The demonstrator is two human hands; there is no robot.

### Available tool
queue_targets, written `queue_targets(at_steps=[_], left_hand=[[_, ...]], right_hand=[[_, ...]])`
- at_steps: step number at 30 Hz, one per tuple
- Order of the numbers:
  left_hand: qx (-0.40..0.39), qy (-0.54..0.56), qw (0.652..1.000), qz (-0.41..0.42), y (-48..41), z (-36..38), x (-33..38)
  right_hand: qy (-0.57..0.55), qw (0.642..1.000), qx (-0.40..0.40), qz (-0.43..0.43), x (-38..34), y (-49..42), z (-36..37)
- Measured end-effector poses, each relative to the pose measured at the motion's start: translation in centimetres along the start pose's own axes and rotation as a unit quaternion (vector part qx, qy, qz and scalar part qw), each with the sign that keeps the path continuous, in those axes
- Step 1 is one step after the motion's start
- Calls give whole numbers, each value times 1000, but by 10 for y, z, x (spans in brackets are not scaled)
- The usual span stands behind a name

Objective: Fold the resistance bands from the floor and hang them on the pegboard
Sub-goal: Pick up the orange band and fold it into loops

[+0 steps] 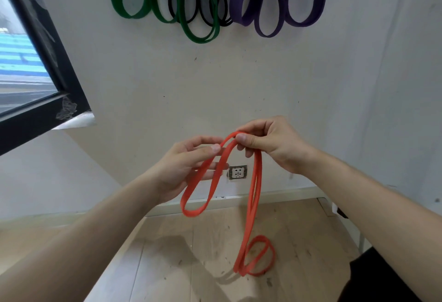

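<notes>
The orange resistance band (217, 174) hangs in front of the wall. The right hand (270, 143) pinches its folded top, and the left hand (189, 165) pinches a strand just beside it. A short loop dangles, and long strands drop to a coil on the wooden floor (179, 253). A wall socket (237, 172) sits behind the band, its left edge covered. Above, green bands (134, 2), black bands (216, 18) and purple bands (275, 9) hang with their tops cut off, so their support is unseen.

Bare forearms (107, 218), black garment (382, 280) below
</notes>
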State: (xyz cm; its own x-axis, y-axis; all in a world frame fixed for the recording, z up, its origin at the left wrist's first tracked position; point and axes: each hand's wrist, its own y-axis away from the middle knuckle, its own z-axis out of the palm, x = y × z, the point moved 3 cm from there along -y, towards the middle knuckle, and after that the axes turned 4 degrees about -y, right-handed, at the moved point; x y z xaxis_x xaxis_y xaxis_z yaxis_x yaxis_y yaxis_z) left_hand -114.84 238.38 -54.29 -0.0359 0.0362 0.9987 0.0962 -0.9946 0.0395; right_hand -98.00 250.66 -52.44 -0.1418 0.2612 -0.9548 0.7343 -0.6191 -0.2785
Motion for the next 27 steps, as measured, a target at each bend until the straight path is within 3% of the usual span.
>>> queue_targets(at_steps=[7, 13, 21, 27], left_hand=[[-17, -119, 992, -35, -2, -36, -19], [-110, -146, 982, -38, -2, -51, -34], [50, -69, 995, 44, -8, -50, -22], [229, -122, 963, 78, -12, -51, -15]], right_hand=[[-43, 997, 59, 24, -1, 0, -27], [-63, 992, 101, 37, 0, 1, -43], [-54, 989, 127, 52, 2, 3, -50], [-36, 991, 115, 55, 4, 2, -48]])
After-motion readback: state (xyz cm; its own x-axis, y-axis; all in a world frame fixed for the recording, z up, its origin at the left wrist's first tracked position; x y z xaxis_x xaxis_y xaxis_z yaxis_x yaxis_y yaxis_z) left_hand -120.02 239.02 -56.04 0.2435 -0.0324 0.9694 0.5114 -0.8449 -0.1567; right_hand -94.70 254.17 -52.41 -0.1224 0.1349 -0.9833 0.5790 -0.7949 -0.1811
